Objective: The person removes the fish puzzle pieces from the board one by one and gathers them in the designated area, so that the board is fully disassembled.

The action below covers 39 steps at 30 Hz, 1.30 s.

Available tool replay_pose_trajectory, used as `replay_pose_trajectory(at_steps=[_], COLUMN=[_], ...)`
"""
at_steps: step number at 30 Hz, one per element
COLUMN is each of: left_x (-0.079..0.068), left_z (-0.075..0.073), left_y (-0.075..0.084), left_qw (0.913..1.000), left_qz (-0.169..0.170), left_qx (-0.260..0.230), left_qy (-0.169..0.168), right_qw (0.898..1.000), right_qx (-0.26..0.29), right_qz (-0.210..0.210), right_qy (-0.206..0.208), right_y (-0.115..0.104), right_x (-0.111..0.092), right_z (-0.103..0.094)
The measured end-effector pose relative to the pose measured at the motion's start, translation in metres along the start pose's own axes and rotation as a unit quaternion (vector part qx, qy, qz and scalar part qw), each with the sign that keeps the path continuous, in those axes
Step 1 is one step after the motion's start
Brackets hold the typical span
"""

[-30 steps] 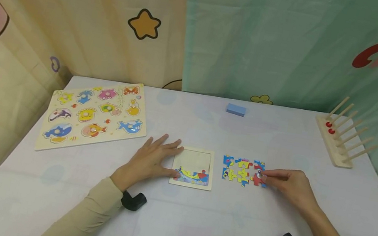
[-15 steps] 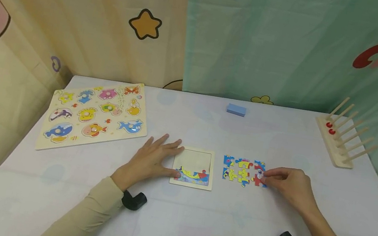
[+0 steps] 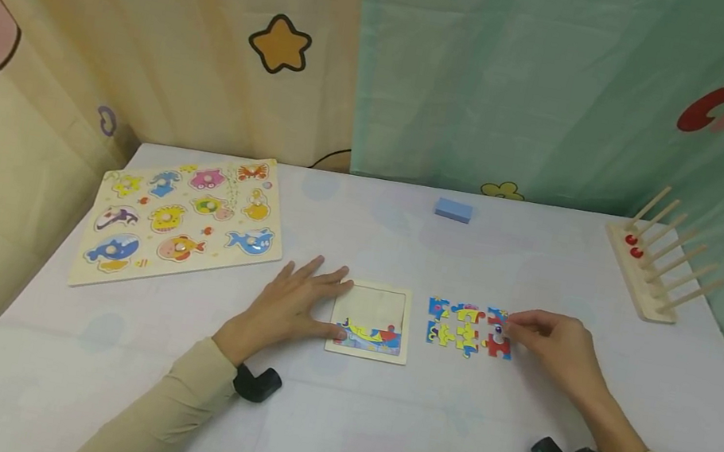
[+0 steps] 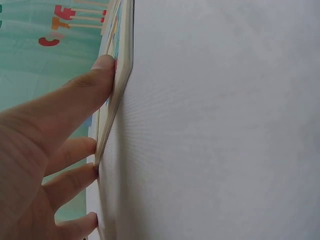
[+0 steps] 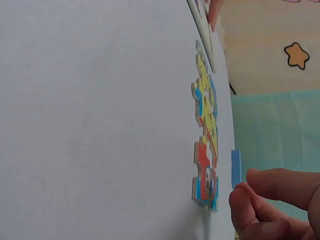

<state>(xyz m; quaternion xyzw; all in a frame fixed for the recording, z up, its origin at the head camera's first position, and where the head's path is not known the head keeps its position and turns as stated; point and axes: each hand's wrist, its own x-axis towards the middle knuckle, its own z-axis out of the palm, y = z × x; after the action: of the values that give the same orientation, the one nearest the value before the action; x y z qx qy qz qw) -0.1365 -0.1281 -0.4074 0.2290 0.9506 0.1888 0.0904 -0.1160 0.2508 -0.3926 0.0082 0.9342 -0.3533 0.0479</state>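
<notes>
A small wooden puzzle tray (image 3: 410,307) lies mid-table, its lower part filled with blue, yellow and red jigsaw pieces (image 3: 374,339). My left hand (image 3: 286,310) spreads over its left side; the thumb rests on the lower-left corner and fingertips meet the edge, as the left wrist view shows. Right of the tray lie several loose jigsaw pieces (image 3: 465,335) in rows. My right hand (image 3: 561,354) is beside the upper-right blue-and-red piece (image 3: 496,315), thumb and index tips close together. In the right wrist view no piece shows between those fingertips.
A wooden sea-animal knob puzzle board (image 3: 146,228) lies at the left. A blue block (image 3: 453,211) sits near the back edge. At the right back stands a wooden peg rack (image 3: 643,280) with red beads (image 3: 636,252). Patterned curtains (image 3: 519,76) enclose the table.
My right hand's fingertips have slid up and away from the red piece toward the upper-right piece, uncovering more of the red one. My left hand and the tray stay put.
</notes>
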Motion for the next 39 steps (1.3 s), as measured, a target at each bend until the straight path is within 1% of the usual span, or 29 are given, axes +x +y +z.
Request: replay_pose_trajectory(at_steps=[2,5,8,12,16,20,23,26,28,31,34,39], left_x=[0.000,0.000,-0.001,-0.001,0.000,0.002,0.003,0.002,0.002,0.001,0.000,-0.003], left_z=[0.000,0.000,0.000,0.000,0.001,0.001,0.000,-0.001,-0.001,-0.002,-0.002,-0.007], left_y=[0.000,0.000,0.000,0.000,0.000,0.000,0.000,0.000,0.000,0.000,0.000,-0.002], left_qw=[1.0000,1.0000,1.0000,1.0000,1.0000,1.0000,0.9999,0.9999,0.9999,0.9999,0.9999,0.9987], left_qz=[-0.001,-0.001,0.000,0.002,0.000,0.000,0.004,0.008,0.010,0.009,0.010,0.025], left_qx=[-0.001,-0.003,-0.004,-0.002,-0.002,0.004,0.008,0.010,0.010,0.009,0.006,0.021], left_qy=[0.000,-0.001,-0.001,-0.001,-0.004,-0.009,-0.010,-0.006,-0.003,-0.003,-0.009,-0.039], right_qw=[1.000,0.999,0.996,0.990,0.978,0.963,0.953,0.946,0.943,0.942,0.945,0.951], right_qx=[0.010,0.041,0.066,0.064,0.067,0.071,0.066,0.049,0.037,0.019,0.007,0.004], right_qz=[-0.012,-0.027,-0.043,-0.076,-0.126,-0.176,-0.208,-0.239,-0.252,-0.255,-0.245,-0.226], right_qy=[0.001,-0.013,-0.043,-0.097,-0.152,-0.192,-0.208,-0.213,-0.215,-0.217,-0.215,-0.211], right_y=[-0.005,-0.017,-0.031,-0.055,-0.081,-0.098,-0.105,-0.109,-0.111,-0.114,-0.117,-0.121], right_x=[0.001,0.004,0.009,0.015,0.019,0.021,0.021,0.022,0.022,0.022,0.021,0.020], right_z=[0.003,0.011,0.022,0.046,0.071,0.092,0.101,0.108,0.110,0.112,0.113,0.114])
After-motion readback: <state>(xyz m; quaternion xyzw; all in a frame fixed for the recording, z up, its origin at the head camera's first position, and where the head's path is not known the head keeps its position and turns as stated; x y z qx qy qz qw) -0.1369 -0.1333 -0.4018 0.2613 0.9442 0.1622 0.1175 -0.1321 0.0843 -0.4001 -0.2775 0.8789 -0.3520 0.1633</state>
